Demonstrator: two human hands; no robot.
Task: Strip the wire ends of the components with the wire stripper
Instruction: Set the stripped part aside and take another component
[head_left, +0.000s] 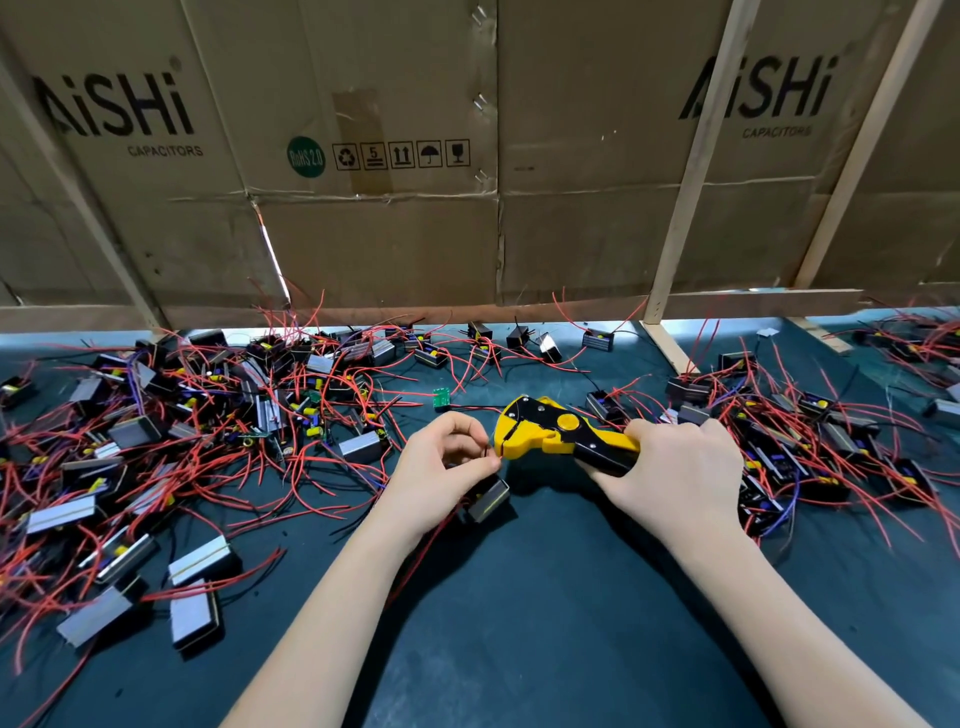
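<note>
My right hand (680, 467) grips the handles of a yellow and black wire stripper (550, 431), whose jaws point left. My left hand (447, 462) pinches a thin wire end (491, 451) and holds it at the stripper's jaws. That wire belongs to a small black and silver component (488, 501) lying on the dark mat just below my left hand. Red wires run from it under my wrist.
A big pile of components with red and black wires (182, 431) covers the mat at the left. Another pile (810, 447) lies at the right. A small green board (441, 398) sits behind my left hand. Cardboard sheets on wooden battens (691, 171) wall off the back.
</note>
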